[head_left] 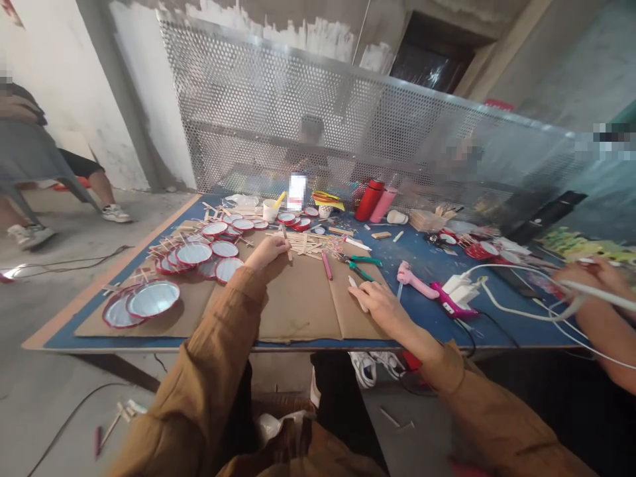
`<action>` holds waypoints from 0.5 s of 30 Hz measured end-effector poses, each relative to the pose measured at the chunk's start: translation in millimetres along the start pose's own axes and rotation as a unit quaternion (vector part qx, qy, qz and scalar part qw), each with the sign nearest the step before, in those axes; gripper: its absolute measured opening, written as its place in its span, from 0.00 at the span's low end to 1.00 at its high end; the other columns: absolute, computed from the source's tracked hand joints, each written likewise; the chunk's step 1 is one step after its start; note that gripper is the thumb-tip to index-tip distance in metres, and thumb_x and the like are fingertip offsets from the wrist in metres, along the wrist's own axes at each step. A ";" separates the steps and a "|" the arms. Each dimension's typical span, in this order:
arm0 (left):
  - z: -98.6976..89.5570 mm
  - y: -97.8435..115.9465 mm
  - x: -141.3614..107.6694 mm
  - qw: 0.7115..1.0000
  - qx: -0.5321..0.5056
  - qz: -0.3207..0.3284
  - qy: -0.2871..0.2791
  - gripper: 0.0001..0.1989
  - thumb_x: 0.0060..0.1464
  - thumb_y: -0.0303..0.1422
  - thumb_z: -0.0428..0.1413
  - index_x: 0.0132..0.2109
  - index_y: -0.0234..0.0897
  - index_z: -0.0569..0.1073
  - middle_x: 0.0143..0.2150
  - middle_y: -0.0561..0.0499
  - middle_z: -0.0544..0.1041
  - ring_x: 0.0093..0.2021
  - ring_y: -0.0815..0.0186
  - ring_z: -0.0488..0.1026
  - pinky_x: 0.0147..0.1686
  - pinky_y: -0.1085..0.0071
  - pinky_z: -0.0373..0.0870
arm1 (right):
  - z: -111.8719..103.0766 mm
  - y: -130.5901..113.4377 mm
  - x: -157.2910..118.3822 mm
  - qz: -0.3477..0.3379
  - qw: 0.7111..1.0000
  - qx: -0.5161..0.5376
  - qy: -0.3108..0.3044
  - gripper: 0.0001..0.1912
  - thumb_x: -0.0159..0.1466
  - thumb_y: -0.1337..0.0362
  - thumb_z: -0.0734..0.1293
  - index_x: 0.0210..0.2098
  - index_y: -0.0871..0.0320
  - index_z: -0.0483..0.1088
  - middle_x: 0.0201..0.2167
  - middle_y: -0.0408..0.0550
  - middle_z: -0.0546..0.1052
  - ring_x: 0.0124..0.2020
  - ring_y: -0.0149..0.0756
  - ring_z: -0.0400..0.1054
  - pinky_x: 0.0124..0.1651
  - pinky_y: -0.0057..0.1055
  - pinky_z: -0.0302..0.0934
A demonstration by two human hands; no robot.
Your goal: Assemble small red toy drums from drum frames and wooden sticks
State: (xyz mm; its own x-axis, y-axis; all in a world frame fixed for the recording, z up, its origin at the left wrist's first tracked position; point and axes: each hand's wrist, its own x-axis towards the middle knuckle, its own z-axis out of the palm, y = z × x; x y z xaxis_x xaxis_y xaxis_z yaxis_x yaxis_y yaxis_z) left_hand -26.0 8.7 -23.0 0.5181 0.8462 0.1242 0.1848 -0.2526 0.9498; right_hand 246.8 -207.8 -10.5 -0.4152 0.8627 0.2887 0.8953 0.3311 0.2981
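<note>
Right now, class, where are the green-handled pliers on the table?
In the head view, the green-handled pliers lie right of centre at the far edge of the cardboard, a pink stick to their left, the person's right hand just below.

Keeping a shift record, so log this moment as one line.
left hand holds wooden craft stick | right hand holds wooden craft stick | on cardboard sheet | beside red-rimmed foil discs

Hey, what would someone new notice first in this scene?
Red-rimmed foil discs catch the eye first, spread over a cardboard sheet at the left of the blue table. A perforated metal screen rises behind the table. A pink glue gun lies on the right, beside the person's right hand.
</note>
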 end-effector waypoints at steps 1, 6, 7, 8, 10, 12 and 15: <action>0.2 -0.2 -2.3 1.000 0.012 0.002 0.010 0.15 0.50 0.43 0.53 0.27 0.34 0.65 0.22 0.55 0.66 0.22 0.74 0.60 0.23 0.76 0.54 | -0.3 1.4 -0.7 -0.005 1.000 0.009 -0.001 0.21 0.62 0.77 0.58 0.51 0.56 0.69 0.37 0.50 0.73 0.40 0.38 0.67 0.43 0.33 0.60; -0.4 1.7 -10.5 0.997 0.079 0.017 -0.016 0.17 0.50 0.46 0.52 0.27 0.34 0.67 0.21 0.55 0.66 0.23 0.73 0.59 0.24 0.76 0.54 | -6.4 2.8 -0.1 -0.005 0.999 0.040 0.015 0.22 0.62 0.79 0.57 0.52 0.57 0.67 0.38 0.49 0.74 0.39 0.37 0.68 0.43 0.32 0.61; -0.7 2.4 -10.9 0.996 0.080 0.019 -0.026 0.18 0.50 0.46 0.52 0.28 0.34 0.69 0.21 0.54 0.67 0.23 0.72 0.60 0.25 0.76 0.55 | -7.6 2.0 -0.2 0.001 0.999 0.040 0.018 0.21 0.62 0.78 0.57 0.50 0.57 0.68 0.37 0.49 0.74 0.39 0.37 0.68 0.44 0.32 0.61; -1.2 2.9 -11.2 0.996 0.076 0.019 -0.041 0.18 0.50 0.46 0.51 0.30 0.34 0.71 0.22 0.54 0.68 0.23 0.72 0.61 0.26 0.76 0.56 | -8.6 1.1 -0.8 0.009 0.999 0.039 0.019 0.19 0.63 0.77 0.57 0.48 0.58 0.69 0.37 0.49 0.74 0.39 0.37 0.68 0.44 0.32 0.61; -2.4 3.6 -11.4 0.996 0.077 0.017 -0.048 0.19 0.50 0.46 0.52 0.31 0.33 0.73 0.23 0.53 0.70 0.24 0.71 0.62 0.27 0.75 0.58 | -9.7 0.2 -3.6 0.024 0.999 0.038 0.021 0.15 0.64 0.76 0.58 0.44 0.58 0.71 0.35 0.49 0.74 0.39 0.36 0.68 0.45 0.31 0.60; -3.7 3.8 -12.3 0.994 0.081 0.009 -0.067 0.18 0.49 0.46 0.54 0.32 0.33 0.74 0.25 0.51 0.73 0.27 0.69 0.65 0.30 0.74 0.60 | -10.2 2.7 -9.4 0.044 0.998 0.026 0.027 0.12 0.65 0.73 0.58 0.41 0.59 0.71 0.34 0.49 0.74 0.39 0.36 0.69 0.45 0.31 0.60; -5.1 4.8 -15.2 0.993 0.061 0.001 -0.096 0.18 0.50 0.46 0.54 0.34 0.33 0.76 0.30 0.49 0.77 0.31 0.67 0.68 0.33 0.73 0.62 | -11.2 17.2 -22.5 0.105 0.994 -0.030 0.026 0.12 0.66 0.70 0.57 0.40 0.60 0.72 0.34 0.52 0.75 0.39 0.39 0.69 0.45 0.34 0.59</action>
State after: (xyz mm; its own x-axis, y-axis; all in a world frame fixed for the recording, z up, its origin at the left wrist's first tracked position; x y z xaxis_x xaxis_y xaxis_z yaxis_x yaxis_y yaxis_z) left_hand -37.3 -3.0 -18.9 0.6670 0.7428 0.0580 0.2767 -0.3192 0.9064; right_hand 269.7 -225.8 -1.7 -0.2286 0.8887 0.3973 0.9527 0.1202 0.2793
